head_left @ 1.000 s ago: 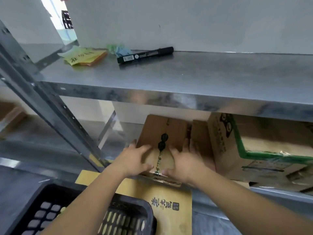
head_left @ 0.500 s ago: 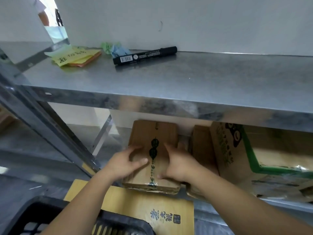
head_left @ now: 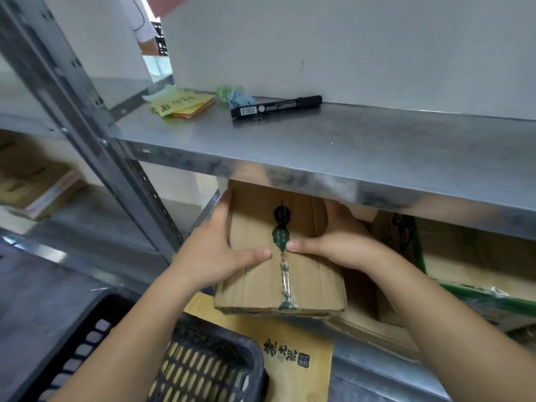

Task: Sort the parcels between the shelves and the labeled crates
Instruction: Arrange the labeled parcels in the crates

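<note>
At the bottom left of the frame we see a black slotted crate (head_left: 200, 369), and just beside it, toward bottom centre, a flat yellow-brown parcel (head_left: 293, 352) with dark printed characters, partly under the box above it

At centre frame we hold a flat cardboard box (head_left: 278, 274) sealed down its middle with tape bearing a green leaf print. Its near edge juts out over the front lip of the lower shelf (head_left: 385, 369), its far end reaches back under the upper shelf (head_left: 348, 146). Our left hand (head_left: 214, 256) grips the box's left side, fingers wrapped round the edge, thumb laid across the top toward the tape. Our right hand (head_left: 336, 242) grips the right side the same way, thumb pointing in along the top, fingers curled down over the far edge. The two thumb tips lie near each other, either side of the tape line

To the right of centre, just beside the held box, sits a brown carton (head_left: 464, 256) with green tape and a dark printed figure, on the lower shelf

Farther back, on the upper shelf in the upper middle of the frame, lies a black marker (head_left: 275, 106). Left of it are crumpled green and blue paper (head_left: 235, 95) and a stack of sticky notes (head_left: 182, 104) with handwriting on the top one. In the left of the frame a grey steel upright (head_left: 87, 126) runs diagonally, with more cardboard (head_left: 32, 181) blurred behind it
</note>
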